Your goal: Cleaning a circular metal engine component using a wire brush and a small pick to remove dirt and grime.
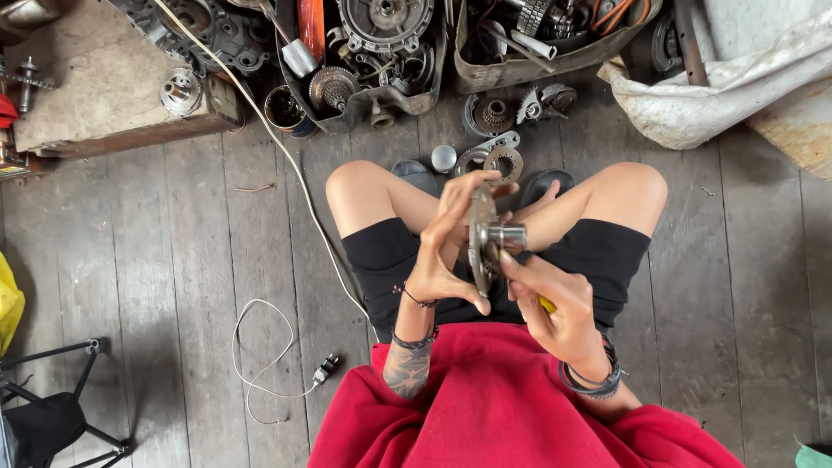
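We sit on the plank floor (173, 260) with engine parts (373, 52) heaped beyond our knees. Above our lap, our left hand (446, 247) clamps the rim of a round metal plate (479, 243) held on edge, while our right hand (555, 303) pinches its lower edge, just under its stub shaft (505, 235).

The disc with its hub (487, 238) in my hands is dull, worn metal, its stub shaft brighter; the floorboards (173, 260) are rough grey wood; my shirt (494, 407) is soft red cloth.

Bare floorboards (156, 251) lie open left; engine parts (373, 52) crowd ahead.
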